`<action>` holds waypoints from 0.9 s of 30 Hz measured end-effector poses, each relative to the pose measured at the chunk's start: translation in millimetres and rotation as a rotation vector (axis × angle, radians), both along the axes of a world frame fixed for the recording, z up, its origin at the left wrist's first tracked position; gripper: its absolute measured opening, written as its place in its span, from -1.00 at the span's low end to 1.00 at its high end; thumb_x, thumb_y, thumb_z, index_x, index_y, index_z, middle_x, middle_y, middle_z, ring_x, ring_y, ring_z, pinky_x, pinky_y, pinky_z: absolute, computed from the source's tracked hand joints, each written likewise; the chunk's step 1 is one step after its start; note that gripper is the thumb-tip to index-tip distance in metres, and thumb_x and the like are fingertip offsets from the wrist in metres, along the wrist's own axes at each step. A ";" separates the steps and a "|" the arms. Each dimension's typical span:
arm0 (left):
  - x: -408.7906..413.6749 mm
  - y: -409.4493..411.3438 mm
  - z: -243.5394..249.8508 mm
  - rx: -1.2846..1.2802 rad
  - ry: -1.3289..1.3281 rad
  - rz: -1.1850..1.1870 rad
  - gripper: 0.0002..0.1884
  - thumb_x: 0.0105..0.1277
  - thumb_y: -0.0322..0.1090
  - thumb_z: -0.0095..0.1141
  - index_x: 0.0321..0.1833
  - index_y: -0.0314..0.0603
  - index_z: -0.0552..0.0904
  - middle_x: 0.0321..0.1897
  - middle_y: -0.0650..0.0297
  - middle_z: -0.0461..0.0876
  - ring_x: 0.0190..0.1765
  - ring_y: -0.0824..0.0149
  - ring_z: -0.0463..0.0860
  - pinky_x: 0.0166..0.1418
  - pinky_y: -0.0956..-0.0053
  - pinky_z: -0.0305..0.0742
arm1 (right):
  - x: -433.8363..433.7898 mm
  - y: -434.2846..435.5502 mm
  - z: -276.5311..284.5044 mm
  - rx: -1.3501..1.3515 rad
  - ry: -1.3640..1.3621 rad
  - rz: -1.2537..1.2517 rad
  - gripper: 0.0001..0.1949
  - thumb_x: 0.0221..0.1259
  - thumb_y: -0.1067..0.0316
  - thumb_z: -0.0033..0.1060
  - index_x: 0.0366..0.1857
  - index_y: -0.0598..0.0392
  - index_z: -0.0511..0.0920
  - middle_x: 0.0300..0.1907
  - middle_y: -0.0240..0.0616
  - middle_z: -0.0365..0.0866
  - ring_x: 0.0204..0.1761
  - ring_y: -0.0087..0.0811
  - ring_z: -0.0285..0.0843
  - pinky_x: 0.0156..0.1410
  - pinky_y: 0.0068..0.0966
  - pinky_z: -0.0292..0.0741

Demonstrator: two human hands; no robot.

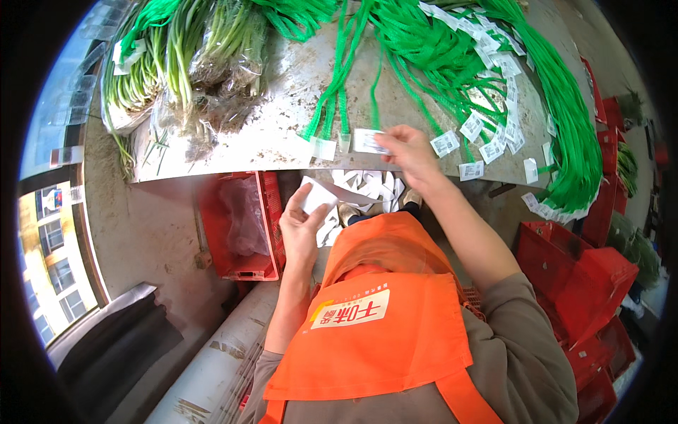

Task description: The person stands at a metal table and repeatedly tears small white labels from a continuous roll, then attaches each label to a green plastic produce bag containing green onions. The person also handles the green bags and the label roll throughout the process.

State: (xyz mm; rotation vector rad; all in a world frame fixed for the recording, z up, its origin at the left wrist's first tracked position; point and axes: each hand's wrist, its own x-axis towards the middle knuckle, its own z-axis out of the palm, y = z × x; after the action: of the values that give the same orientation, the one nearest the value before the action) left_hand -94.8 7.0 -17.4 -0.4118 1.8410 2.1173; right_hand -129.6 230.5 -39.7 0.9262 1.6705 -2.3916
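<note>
A small roll of white labels (319, 203) is pinched between the thumb and fingers of my left hand (300, 228), just off the table's front edge. A pale strip trails from the roll to the right. Over the edge of the metal table, my right hand (410, 156) grips a printed white label (366, 141). This label lies at the lower end of a green mesh strip (375, 100). To its left, other mesh strips (329, 116) end in white labels. More labelled strips of a green mesh pile (429, 47) fan out on the right.
Green onions (183, 58), partly in clear plastic, lie at the table's left (286, 106). A thick green mesh bundle (574, 122) hangs over the right edge. Below are a red crate (270, 222) with plastic film, white paper strips (389, 185) by my feet, and stacked red crates (577, 281).
</note>
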 end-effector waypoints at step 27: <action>-8.4 23.1 4.1 0.232 -0.131 -0.015 -0.67 0.34 -0.27 0.01 -0.03 -0.42 0.61 -0.24 0.25 0.64 -0.26 0.56 0.53 -0.17 0.64 0.44 | 75.8 -58.0 37.2 0.797 0.417 0.372 -0.84 0.01 0.55 0.26 -0.29 0.17 0.60 -0.30 -0.29 0.53 -0.32 -0.49 0.50 -0.29 -0.62 0.41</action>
State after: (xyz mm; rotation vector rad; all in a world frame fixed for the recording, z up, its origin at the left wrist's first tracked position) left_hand -103.2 30.1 -13.3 -0.4657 1.5024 2.2052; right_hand -53.8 172.5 -2.5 0.0943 2.7366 -1.7342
